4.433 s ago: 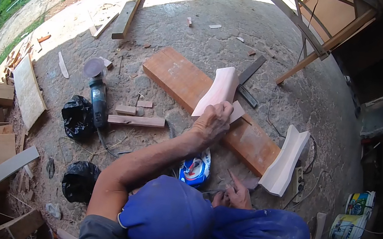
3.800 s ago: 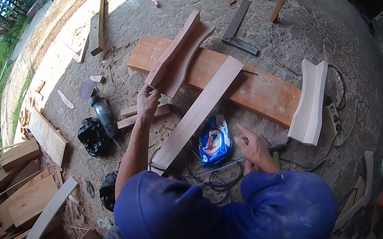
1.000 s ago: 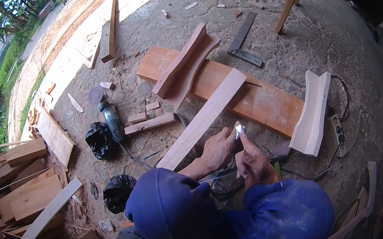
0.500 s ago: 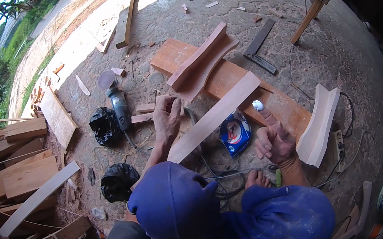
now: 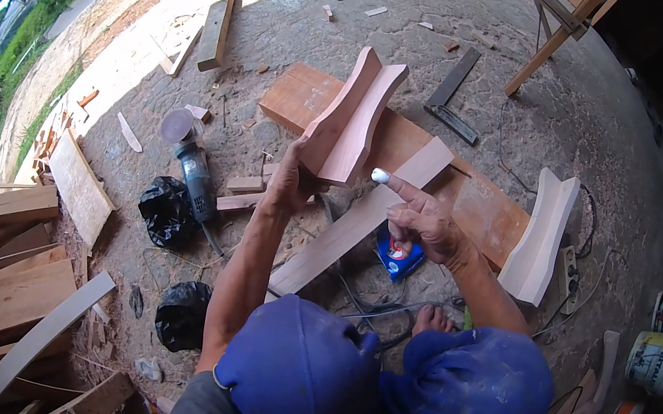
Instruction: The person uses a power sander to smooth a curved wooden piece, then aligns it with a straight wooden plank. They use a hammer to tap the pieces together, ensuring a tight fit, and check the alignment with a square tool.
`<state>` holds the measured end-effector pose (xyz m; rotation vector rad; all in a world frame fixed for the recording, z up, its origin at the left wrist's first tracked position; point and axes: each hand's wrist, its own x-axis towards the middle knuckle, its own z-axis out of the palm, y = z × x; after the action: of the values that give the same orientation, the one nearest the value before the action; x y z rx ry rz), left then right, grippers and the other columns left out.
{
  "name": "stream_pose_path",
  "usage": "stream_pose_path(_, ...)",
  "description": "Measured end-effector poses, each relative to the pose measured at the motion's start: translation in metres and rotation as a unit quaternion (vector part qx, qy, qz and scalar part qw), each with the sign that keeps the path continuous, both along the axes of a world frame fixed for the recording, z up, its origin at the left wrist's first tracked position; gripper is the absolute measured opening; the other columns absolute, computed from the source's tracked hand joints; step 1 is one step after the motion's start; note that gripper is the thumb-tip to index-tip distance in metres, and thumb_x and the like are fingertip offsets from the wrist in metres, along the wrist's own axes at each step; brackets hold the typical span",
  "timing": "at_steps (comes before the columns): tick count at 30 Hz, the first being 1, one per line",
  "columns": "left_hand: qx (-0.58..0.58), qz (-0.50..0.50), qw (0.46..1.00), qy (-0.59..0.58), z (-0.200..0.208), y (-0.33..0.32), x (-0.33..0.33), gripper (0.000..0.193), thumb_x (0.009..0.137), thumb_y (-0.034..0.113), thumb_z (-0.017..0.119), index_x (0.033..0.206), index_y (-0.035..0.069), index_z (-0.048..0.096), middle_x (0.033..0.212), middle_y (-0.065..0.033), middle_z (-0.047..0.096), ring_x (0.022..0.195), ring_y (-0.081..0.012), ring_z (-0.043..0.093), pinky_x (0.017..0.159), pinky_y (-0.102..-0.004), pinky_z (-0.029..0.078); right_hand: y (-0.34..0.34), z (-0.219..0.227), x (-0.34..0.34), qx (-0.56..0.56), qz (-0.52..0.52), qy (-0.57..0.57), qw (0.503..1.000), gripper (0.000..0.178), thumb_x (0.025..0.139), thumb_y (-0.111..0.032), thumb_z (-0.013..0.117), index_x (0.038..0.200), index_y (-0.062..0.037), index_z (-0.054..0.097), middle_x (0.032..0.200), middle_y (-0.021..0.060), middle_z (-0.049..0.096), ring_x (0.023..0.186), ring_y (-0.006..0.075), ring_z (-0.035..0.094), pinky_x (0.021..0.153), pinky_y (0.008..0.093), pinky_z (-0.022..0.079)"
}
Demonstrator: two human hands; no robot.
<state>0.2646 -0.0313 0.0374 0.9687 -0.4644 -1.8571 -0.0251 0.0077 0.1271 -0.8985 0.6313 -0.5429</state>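
My left hand is closed around the near lower end of a pale wooden piece, which has a lengthwise groove and curved sides. The piece is tilted up above a thick reddish-brown board. My right hand hovers to the right of it, its index finger stretched out and the other fingers loosely curled. A white blob sits on that fingertip, apart from the wood. Below this hand lies a blue packet, partly covered by it. A flat wooden strip runs slantwise across the board, under my right hand.
A second grooved piece leans at the board's right end. An angle grinder lies at left beside black plastic bags. A square is on the floor beyond. Scrap wood piles at lower left; buckets stand right.
My left hand has taken hold of the near end of the grooved piece and tilted it. My right hand has moved left toward it, with the white blob still on its fingertip.
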Motion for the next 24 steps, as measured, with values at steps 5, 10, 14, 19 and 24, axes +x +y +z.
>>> stream_pose_path(5, 0.023, 0.072, 0.996, -0.053, 0.028, 0.047, -0.038, 0.056, 0.094, 0.052, 0.057, 0.133, 0.011, 0.056, 0.114, -0.0052, 0.067, 0.089, -0.0184, 0.064, 0.075, -0.0361, 0.048, 0.009, 0.018, -0.003, 0.008, 0.005, 0.031, 0.999, 0.069, 0.097, -0.011, 0.059, 0.159, -0.0079, 0.029, 0.066, -0.0028, 0.049, 0.057, 0.0056, 0.045, 0.053, 0.0211, 0.039)
stream_pose_path(10, -0.025, 0.057, 0.993, -0.097, 0.032, 0.072, -0.041, 0.046, 0.096, 0.048, 0.059, 0.123, 0.011, 0.062, 0.099, -0.0037, 0.068, 0.083, -0.0151, 0.062, 0.071, -0.0326, 0.048, 0.018, 0.015, 0.002, -0.011, 0.05, 0.059, 0.997, 0.069, 0.096, -0.013, 0.057, 0.159, -0.007, 0.028, 0.064, -0.0024, 0.049, 0.053, 0.0052, 0.045, 0.047, 0.0226, 0.041)
stream_pose_path(14, -0.06, 0.045, 0.992, -0.1, 0.053, 0.077, -0.057, 0.043, 0.098, 0.047, 0.056, 0.118, 0.009, 0.063, 0.094, -0.0032, 0.068, 0.079, -0.0137, 0.061, 0.067, -0.0308, 0.047, 0.025, 0.012, -0.001, -0.019, 0.081, 0.095, 0.992, 0.069, 0.097, -0.014, 0.055, 0.16, -0.0097, 0.027, 0.062, -0.0036, 0.048, 0.051, 0.005, 0.047, 0.047, 0.0219, 0.046)
stream_pose_path(19, -0.08, 0.015, 0.992, -0.1, 0.056, 0.078, -0.076, 0.04, 0.1, 0.045, 0.054, 0.115, 0.009, 0.063, 0.093, -0.003, 0.067, 0.078, -0.0134, 0.061, 0.064, -0.0293, 0.046, 0.028, -0.002, -0.012, -0.329, 0.07, 0.291, 0.896, 0.067, 0.095, -0.017, 0.049, 0.159, -0.0136, 0.029, 0.07, 0.0153, 0.064, 0.061, 0.0267, 0.067, 0.057, 0.0398, 0.056)
stream_pose_path(24, -0.063, 0.002, 0.988, -0.139, 0.062, 0.074, -0.085, 0.06, 0.096, 0.051, 0.053, 0.134, 0.005, 0.059, 0.097, -0.0025, 0.065, 0.077, -0.0115, 0.053, 0.064, -0.027, 0.039, 0.049, 0.048, -0.005, -0.479, 0.162, 0.555, 0.66, 0.071, 0.086, -0.018, 0.054, 0.155, -0.0271, 0.038, 0.085, 0.0254, 0.071, 0.079, 0.0417, 0.072, 0.075, 0.0516, 0.058)
